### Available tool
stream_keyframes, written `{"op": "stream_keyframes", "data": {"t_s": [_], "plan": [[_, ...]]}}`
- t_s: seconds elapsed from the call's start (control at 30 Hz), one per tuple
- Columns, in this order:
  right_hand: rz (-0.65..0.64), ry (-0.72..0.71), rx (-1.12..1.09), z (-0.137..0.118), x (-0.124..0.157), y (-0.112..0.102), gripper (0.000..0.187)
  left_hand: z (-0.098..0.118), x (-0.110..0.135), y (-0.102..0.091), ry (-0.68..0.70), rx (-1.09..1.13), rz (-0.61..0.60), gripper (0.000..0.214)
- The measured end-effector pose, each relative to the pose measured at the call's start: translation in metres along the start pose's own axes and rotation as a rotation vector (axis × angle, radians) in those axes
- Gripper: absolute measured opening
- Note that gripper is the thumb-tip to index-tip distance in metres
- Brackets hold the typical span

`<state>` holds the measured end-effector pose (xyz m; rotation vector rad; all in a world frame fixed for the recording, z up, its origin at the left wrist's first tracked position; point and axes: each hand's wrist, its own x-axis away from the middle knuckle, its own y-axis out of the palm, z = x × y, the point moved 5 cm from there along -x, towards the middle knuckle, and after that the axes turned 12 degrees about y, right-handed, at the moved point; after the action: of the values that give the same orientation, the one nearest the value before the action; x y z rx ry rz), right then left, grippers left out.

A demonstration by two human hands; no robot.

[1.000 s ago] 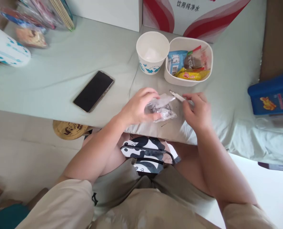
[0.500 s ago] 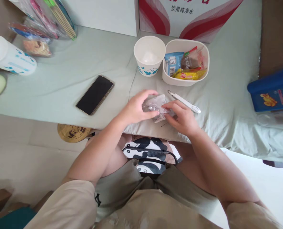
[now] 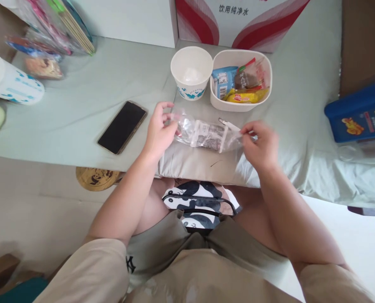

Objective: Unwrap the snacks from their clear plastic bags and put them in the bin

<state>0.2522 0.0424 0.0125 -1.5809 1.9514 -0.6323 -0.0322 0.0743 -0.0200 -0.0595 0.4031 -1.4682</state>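
Observation:
A clear plastic bag [image 3: 186, 127] is stretched between my two hands above the cloth. In its middle sits a small packet [image 3: 210, 135] with white ends and dark contents. At the left end, my left hand [image 3: 162, 131] grips the crinkled film between thumb and curled fingers. The other end is pinched by the fingertips of my right hand [image 3: 260, 145], which is slightly blurred. Behind the bag lies a white utility knife [image 3: 232, 126], partly covered by the film and my right hand.
A white paper bowl [image 3: 192, 90] and a white tub [image 3: 215, 103] of wrapped snacks stand behind my hands. A black phone [image 3: 122, 127] lies to the left. Cartons [image 3: 234, 27] are at the back, a blue package [image 3: 359, 118] at the far right, and a paper cup [image 3: 19, 86] at the far left.
My hands have moved apart, left hand leftward and right hand rightward. The crumpled plastic between them is now drawn out lengthwise, with the packet showing. The view has shifted slightly.

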Motion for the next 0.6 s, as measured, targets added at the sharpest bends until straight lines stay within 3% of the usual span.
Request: {"op": "stream_keyframes", "data": {"t_s": [0.13, 0.27, 0.33, 0.43, 0.53, 0.6], "plan": [[0.199, 0.156, -0.054, 0.016, -0.007, -0.013, 0.021, 0.005, 0.001, -0.009, 0.187, -0.283, -0.043, 0.053], [0.278, -0.033, -0.085, -0.006, 0.009, -0.026, 0.016, 0.034, 0.006, 0.003, 0.446, -0.470, -0.252, 0.054], [0.186, -0.228, -0.052, -0.027, 0.024, -0.025, 0.012, 0.043, 0.009, 0.011, 0.478, -0.504, -0.348, 0.034], [-0.140, -0.497, -0.007, -0.055, 0.049, -0.003, 0.013, 0.044, 0.010, 0.018, 0.396, -0.416, -0.408, 0.005], [-0.380, -0.569, 0.034, -0.065, 0.065, 0.023, 0.018, 0.038, 0.008, 0.018, 0.183, -0.164, -0.317, 0.015], [-0.382, -0.542, 0.047, -0.063, 0.065, 0.033, 0.020, 0.034, 0.008, 0.016, 0.017, 0.054, -0.211, 0.021]]}}
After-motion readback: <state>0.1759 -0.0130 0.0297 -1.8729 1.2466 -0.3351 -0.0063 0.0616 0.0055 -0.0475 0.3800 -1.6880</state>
